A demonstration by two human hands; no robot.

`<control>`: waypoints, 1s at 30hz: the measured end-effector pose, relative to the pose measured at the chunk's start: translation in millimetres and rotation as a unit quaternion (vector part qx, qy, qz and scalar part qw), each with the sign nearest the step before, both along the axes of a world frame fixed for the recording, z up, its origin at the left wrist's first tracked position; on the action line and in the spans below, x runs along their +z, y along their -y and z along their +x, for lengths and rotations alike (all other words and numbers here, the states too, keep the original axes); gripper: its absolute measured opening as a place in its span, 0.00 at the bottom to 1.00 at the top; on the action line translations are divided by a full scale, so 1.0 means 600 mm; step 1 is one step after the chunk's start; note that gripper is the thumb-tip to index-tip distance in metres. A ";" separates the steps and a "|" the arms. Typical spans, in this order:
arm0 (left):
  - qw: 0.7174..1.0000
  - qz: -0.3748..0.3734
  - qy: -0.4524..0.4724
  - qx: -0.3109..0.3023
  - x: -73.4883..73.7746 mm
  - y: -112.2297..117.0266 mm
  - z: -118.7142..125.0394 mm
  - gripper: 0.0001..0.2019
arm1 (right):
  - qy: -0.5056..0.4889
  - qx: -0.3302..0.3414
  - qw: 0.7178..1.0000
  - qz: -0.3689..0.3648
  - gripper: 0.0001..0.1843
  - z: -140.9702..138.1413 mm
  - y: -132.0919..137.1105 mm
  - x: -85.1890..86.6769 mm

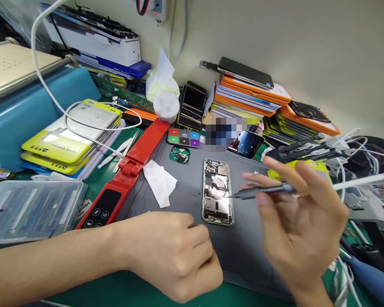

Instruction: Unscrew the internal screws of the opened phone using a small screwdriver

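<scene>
An opened phone (218, 204) lies on the grey work mat (185, 183), its battery, boards and metal parts bare. My right hand (302, 217) pinches a dark grey, thin-tipped screwdriver (259, 192) between thumb and fingers, the other fingers spread. Its tip points left over the phone's inside; whether it touches cannot be made out. My left hand (176, 256) forms a fist, knuckles up, just below and left of the phone. Its fingers curl under, so anything inside is hidden. A folded white wipe (160, 182) rests beyond the left hand.
To the left are a red hinged device (124, 183), a clear plastic case (35, 209) and yellow battery packs (73, 132). Behind stand a white tub (166, 106), a colourful block (184, 138) and stacked boxes (243, 94). Cables and a blue-handled tool (374, 273) lie right.
</scene>
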State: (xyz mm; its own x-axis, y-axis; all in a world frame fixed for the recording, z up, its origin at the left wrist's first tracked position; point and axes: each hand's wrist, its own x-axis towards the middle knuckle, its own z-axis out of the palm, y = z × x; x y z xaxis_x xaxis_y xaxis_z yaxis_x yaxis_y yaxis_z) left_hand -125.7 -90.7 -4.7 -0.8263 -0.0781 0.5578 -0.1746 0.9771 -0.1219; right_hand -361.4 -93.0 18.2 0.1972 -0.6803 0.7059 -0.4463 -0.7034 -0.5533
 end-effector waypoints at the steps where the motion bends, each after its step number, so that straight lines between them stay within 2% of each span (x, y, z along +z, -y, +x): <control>1: 1.000 0.009 -0.002 0.000 0.002 0.000 0.000 0.09 | 0.008 -0.022 1.000 -0.006 0.43 -0.006 0.003 0.003; 5: 0.999 0.035 0.004 0.021 0.000 0.003 -0.001 0.10 | -0.049 -0.094 0.994 -0.005 0.39 -0.042 0.007 -0.005; 11: 0.992 0.094 0.029 0.082 -0.013 0.008 0.002 0.07 | -0.115 -0.099 0.988 -0.006 0.41 -0.070 0.002 -0.033; 15: 0.982 0.143 0.014 0.120 -0.020 0.012 0.005 0.06 | -0.098 -0.092 0.991 0.009 0.40 -0.070 0.000 -0.030; 19: 0.977 0.152 0.004 0.150 -0.021 0.014 0.004 0.08 | -0.112 -0.093 0.988 0.042 0.37 -0.074 -0.003 -0.025; 26: 0.971 0.179 -0.001 0.155 -0.027 0.014 0.001 0.10 | -0.153 -0.167 0.972 0.064 0.34 -0.073 -0.001 -0.021; 30: 0.968 0.194 -0.008 0.158 -0.028 0.017 0.000 0.11 | -0.230 -0.166 0.953 0.109 0.33 -0.070 0.001 -0.024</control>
State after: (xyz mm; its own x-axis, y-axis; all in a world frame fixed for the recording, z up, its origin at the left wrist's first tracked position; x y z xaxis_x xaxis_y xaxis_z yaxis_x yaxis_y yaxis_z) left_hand -125.4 -100.9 -21.8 -0.7181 -0.5322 0.4484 -0.4712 0.8460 0.2496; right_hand -403.6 -93.3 3.8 0.1991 -0.8794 0.4324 -0.8547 -0.3717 -0.3624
